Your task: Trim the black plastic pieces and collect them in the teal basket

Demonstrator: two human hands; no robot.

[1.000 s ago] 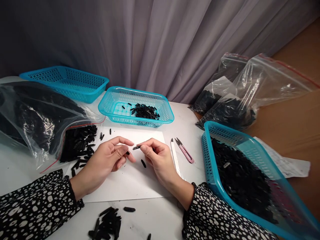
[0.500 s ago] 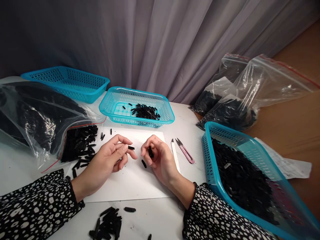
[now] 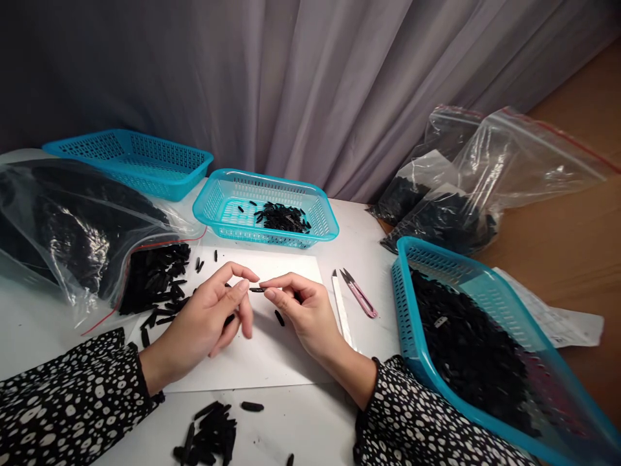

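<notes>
A small black elongated piece (image 3: 257, 290) spans the gap between my two hands above a white sheet of paper (image 3: 252, 369). The thumb and forefinger of my left hand (image 3: 211, 314) pinch one end; more black pieces show between its lower fingers. My right hand (image 3: 305, 310) grips the other end between thumb and forefinger, its remaining fingers curled, with something dark partly hidden behind them. On the paper just below lies a loose black piece (image 3: 279, 318). Black pieces lie in a heap (image 3: 155, 278) left of my left hand and in a smaller pile (image 3: 213, 433) near the front edge.
A blue basket (image 3: 330, 223) with some black pieces stands behind the paper, another blue basket (image 3: 194, 169) farther left. A fuller blue basket (image 3: 407, 304) is at right. Pink thread snips (image 3: 359, 294) and a white-handled blade (image 3: 341, 310) lie between. Plastic bags (image 3: 87, 239) (image 3: 466, 207) flank both sides.
My right hand has moved left and turned, its thumb and forefinger now meeting the piece held in my left hand. The left fingers have shifted slightly left.
</notes>
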